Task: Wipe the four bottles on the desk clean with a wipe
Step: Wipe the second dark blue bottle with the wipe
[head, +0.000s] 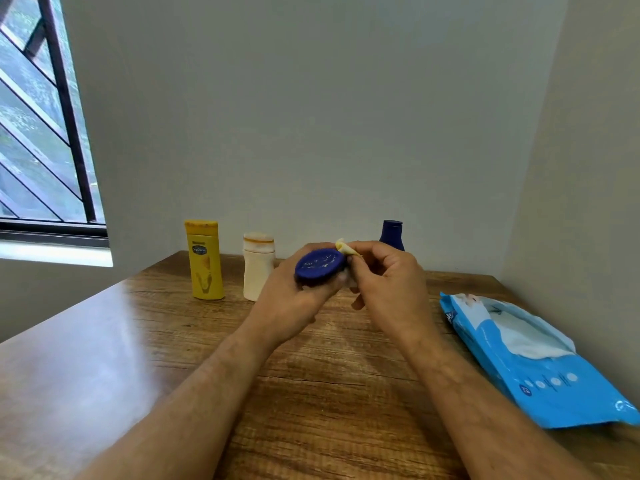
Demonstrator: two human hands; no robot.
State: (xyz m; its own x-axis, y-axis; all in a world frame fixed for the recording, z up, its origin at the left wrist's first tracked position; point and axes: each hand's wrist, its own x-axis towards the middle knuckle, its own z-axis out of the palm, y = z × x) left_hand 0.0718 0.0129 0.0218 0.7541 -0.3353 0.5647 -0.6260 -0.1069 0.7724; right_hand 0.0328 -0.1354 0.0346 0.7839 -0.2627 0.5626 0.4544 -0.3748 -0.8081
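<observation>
- At centre frame, my left hand (294, 292) holds a dark blue bottle (320, 264) tipped so its flat base faces the camera; the fingers are curled round its body from below.
- My right hand (388, 282) pinches a small crumpled wipe (344, 249) against the bottle's right edge, fingers closed on the cloth.
- Three more bottles stand upright along the far edge of the table (138, 341): a yellow bottle (204, 261) left of centre, a cream bottle (258, 266) just beside it, and a second blue bottle (392, 233) half hidden behind my right hand.
- A blue pack of wipes (540, 362) lies open at lower right, a white sheet showing at its mouth.
- As I judge it, the step in hand is wiping the base rim; done well, it means turning the bottle with the left hand while the right keeps the wipe pressed flat, working round the whole edge.
- The wipe looks yellowed, so a fresh sheet may serve the standing bottles better.
</observation>
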